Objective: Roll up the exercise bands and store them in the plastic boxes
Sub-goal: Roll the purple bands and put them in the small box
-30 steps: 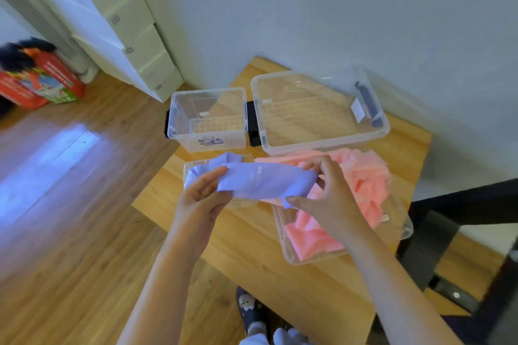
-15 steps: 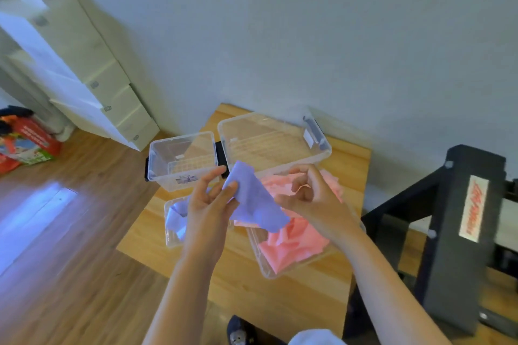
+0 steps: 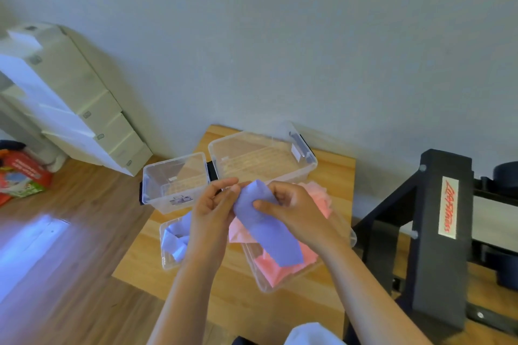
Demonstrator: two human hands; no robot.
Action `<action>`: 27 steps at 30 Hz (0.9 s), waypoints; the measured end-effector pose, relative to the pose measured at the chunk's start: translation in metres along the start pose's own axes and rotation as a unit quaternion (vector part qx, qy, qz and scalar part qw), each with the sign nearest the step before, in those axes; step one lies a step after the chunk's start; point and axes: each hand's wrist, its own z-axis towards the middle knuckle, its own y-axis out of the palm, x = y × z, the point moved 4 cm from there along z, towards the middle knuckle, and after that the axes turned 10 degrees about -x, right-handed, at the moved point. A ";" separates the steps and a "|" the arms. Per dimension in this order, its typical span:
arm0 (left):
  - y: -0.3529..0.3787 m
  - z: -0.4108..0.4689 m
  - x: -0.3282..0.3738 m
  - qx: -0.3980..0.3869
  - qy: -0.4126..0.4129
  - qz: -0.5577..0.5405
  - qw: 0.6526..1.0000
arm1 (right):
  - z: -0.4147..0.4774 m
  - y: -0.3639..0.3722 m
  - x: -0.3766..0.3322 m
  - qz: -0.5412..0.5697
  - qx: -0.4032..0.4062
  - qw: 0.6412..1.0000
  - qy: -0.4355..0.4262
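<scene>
Bands (image 3: 273,270) in near boxes (image 3: 262,284) on table (image 3: 224,295)

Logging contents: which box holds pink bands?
The large near box; the small near box holds purple bands, the far small box and far large box are empty.

A small clear box (image 3: 162,193) and a large clear box (image 3: 246,145) stand open-topped at the far side of the worktop (image 3: 224,288). Nearer me, a bin of purple bands (image 3: 164,258) and a bin of pink bands (image 3: 263,280) crowd the middle. A black frame (image 3: 440,232) walls my right.
</scene>
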 end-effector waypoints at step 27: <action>0.013 0.012 -0.027 -0.135 -0.093 0.117 0.980 | 0.037 -0.059 -0.062 0.216 0.192 0.955 -0.064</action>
